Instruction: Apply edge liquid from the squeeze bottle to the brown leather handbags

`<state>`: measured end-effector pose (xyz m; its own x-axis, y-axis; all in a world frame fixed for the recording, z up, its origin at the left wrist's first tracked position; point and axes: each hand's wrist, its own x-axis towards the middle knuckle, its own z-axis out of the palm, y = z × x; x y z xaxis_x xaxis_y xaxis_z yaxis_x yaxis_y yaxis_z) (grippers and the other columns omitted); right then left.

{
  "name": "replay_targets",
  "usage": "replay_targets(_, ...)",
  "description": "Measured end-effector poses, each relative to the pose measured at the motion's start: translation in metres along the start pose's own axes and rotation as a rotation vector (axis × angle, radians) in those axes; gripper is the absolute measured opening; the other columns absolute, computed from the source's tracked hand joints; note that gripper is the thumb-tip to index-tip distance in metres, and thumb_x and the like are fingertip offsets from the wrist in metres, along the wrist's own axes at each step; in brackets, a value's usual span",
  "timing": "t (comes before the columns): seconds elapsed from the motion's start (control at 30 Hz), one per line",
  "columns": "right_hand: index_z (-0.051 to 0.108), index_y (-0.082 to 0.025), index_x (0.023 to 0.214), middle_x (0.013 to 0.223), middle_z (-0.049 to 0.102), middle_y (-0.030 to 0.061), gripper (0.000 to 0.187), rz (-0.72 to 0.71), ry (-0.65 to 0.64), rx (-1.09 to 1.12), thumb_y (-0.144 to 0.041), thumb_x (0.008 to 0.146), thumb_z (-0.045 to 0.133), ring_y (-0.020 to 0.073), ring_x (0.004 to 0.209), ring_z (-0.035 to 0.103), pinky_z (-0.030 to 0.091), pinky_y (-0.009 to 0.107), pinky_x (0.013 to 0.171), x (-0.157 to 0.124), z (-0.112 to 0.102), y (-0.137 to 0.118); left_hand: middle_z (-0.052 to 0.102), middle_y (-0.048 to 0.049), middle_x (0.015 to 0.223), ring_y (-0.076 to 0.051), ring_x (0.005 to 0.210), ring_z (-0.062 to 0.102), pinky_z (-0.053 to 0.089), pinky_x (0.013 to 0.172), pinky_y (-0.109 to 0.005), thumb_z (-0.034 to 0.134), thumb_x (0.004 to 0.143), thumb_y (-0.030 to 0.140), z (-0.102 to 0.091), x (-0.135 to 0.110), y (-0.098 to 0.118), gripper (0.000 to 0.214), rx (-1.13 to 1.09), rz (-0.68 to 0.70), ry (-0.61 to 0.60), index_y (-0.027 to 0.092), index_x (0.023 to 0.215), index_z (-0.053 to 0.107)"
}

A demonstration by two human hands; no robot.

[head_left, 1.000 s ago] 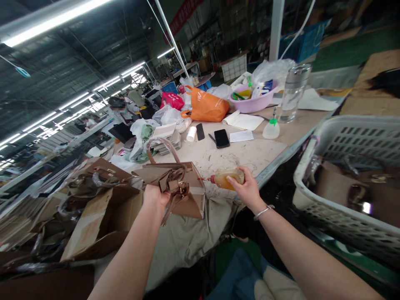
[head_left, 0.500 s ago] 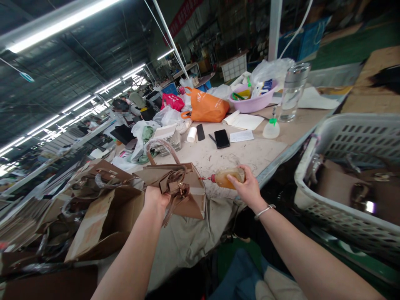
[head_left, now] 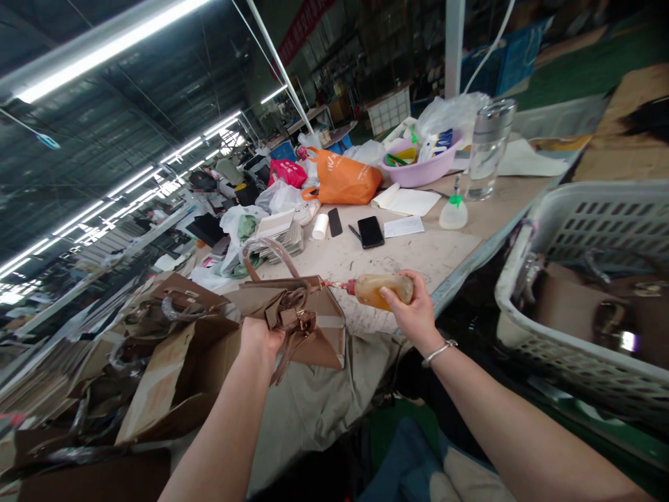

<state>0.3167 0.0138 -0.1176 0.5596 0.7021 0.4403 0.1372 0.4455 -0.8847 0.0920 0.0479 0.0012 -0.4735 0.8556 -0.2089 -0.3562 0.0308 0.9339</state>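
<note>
A brown handbag (head_left: 327, 335) rests near the table's front edge, its wrapped handle standing up and straps with a buckle hanging at its side. My left hand (head_left: 263, 338) is closed on the bag's near side, with the fingertips partly hidden behind the straps. In my right hand (head_left: 412, 314) lies a squeeze bottle (head_left: 373, 291) of amber liquid, held almost level. Its red nozzle points left, and the thin tip is at the bag's upper edge; whether it touches cannot be made out.
Left of the bag are an open cardboard box (head_left: 157, 383) and more brown bags. A white plastic basket (head_left: 509, 293) holding bags stands at right. Across the table lie a phone (head_left: 371, 232), an orange bag (head_left: 348, 180), a purple basin (head_left: 423, 171), a small green-capped bottle (head_left: 454, 215) and a glass tumbler (head_left: 486, 157).
My right hand has brought the bottle slightly left and up, so its tip now reaches the bag's upper edge. My left hand keeps its hold on the bag.
</note>
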Motion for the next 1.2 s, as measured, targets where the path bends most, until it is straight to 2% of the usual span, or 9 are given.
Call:
replay_targets(0.13,0.051,-0.021,0.099,0.088,0.054,0.0008,0.037,0.01,-0.019,-0.009,-0.042,0.074,0.068,0.0159,0.076,0.051,0.045,0.028,0.067,-0.001,-0.005,-0.002,0.07,-0.0093,0.09,-0.019,0.078,0.068,0.057,0.06,-0.028,0.041,0.086,0.013,0.002,-0.003,0.001,0.032,0.026,-0.022,0.031,0.012,0.107,0.065)
replay_targets(0.3,0.051,-0.021,0.098,0.088,0.055,0.0003,0.038,0.036,-0.043,-0.04,-0.043,0.073,0.069,0.0159,0.074,0.052,0.044,0.029,0.066,-0.002,-0.011,0.003,0.07,-0.0111,0.089,-0.021,0.077,0.068,0.057,0.06,-0.03,0.04,0.085,0.014,0.002,-0.003,0.001,0.034,0.032,-0.018,0.003,0.01,0.11,0.064)
replay_targets(0.77,0.053,-0.02,0.097,0.084,0.055,0.0007,0.035,0.046,-0.089,-0.063,-0.042,0.073,0.068,0.0159,0.07,0.051,0.044,0.03,0.066,0.0,-0.007,0.0,0.07,-0.0104,0.09,-0.021,0.074,0.067,0.058,0.061,-0.033,0.041,0.088,0.019,0.001,-0.004,0.003,0.032,0.04,-0.048,0.015,0.012,0.109,0.064)
replay_targets(0.93,0.052,-0.02,0.098,0.087,0.055,0.0016,0.036,0.065,-0.065,-0.044,-0.042,0.073,0.068,0.0171,0.074,0.052,0.045,0.031,0.068,0.0,0.001,0.003,0.07,-0.0116,0.087,-0.02,0.069,0.067,0.058,0.061,-0.033,0.04,0.09,0.019,0.001,-0.003,0.003,0.032,0.028,-0.048,-0.045,0.009,0.109,0.064)
replay_targets(1.2,0.049,-0.021,0.1,0.09,0.054,0.0014,0.037,0.087,0.008,0.082,-0.04,0.073,0.067,0.0161,0.076,0.052,0.046,0.029,0.068,0.0,0.014,-0.013,0.071,-0.0098,0.089,-0.018,0.063,0.065,0.056,0.055,-0.03,0.04,0.088,0.016,0.002,-0.008,0.003,0.033,0.09,-0.004,0.035,0.012,0.111,0.063)
